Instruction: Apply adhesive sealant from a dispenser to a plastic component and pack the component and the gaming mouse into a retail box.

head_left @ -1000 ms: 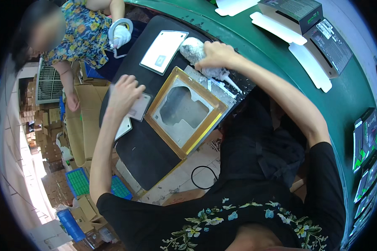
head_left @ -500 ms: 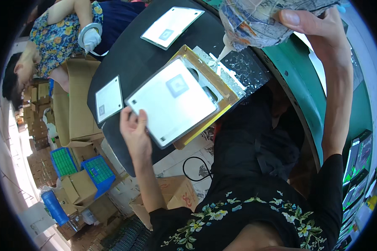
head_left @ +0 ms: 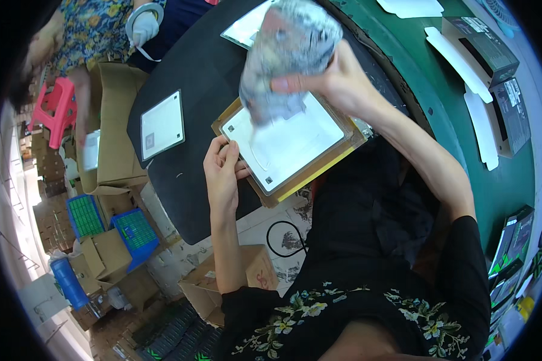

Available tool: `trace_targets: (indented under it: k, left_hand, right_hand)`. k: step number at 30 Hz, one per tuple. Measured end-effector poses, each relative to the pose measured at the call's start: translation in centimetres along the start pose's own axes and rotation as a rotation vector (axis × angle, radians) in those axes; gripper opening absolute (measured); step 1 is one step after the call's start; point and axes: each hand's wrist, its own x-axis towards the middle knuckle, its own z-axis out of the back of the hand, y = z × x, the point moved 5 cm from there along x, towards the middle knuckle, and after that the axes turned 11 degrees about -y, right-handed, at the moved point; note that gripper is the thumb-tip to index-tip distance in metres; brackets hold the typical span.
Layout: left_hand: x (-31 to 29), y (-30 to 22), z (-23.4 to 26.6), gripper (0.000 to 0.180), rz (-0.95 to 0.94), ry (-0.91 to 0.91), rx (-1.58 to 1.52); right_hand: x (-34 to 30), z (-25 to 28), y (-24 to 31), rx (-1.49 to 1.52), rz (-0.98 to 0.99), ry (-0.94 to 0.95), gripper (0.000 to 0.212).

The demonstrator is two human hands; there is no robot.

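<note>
My right hand (head_left: 343, 81) is wrapped round a bulky squeeze bottle (head_left: 292, 51) covered in grey, tattered wrapping. The bottle points down over a white rectangular panel (head_left: 307, 153) and is smeared by motion. Its tip is blurred, so I cannot tell whether it touches the panel. A faint curved line shows on the panel below it. The panel lies on a brown cardboard frame with a yellow edge (head_left: 310, 189). My left hand (head_left: 223, 165) pinches the panel's left edge, thumb on top and fingers at the side.
Two similar white panels lie on the black table (head_left: 193, 186): one at left (head_left: 162, 127), one at the back (head_left: 238, 31), partly behind the bottle. A co-worker's gloved hand (head_left: 144, 29) holds a roll beside an open carton (head_left: 123, 132). Dark boxes (head_left: 512, 117) stand on the green table at right.
My right hand has brought the bottle left from the right side to above the panel. The panel now lies squarer on the cardboard frame, my left hand still at its edge.
</note>
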Motion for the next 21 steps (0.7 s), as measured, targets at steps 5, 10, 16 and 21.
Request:
trace_targets:
  k: [5, 10, 16, 21]
  left_hand:
    - [-0.1, 0.2, -0.1, 0.016, 0.029, -0.077, -0.041]
    - [0.7, 0.5, 0.2, 0.017, 0.0, -0.039, -0.067]
    - [0.1, 0.4, -0.2, 0.02, -0.012, -0.074, -0.053]
    - [0.5, 0.4, -0.6, 0.023, -0.017, -0.089, -0.045]
  right_hand:
    - [0.8, 2.2, 1.1, -0.186, 0.031, -0.009, 0.05]
    - [1.7, 4.8, 1.1, -0.241, 0.107, -0.032, 0.055]
    - [-0.1, 6.0, 3.5, -0.246, 0.122, -0.034, 0.063]
    - [2.1, 7.7, 2.9, -0.377, -0.027, -0.094, 0.06]
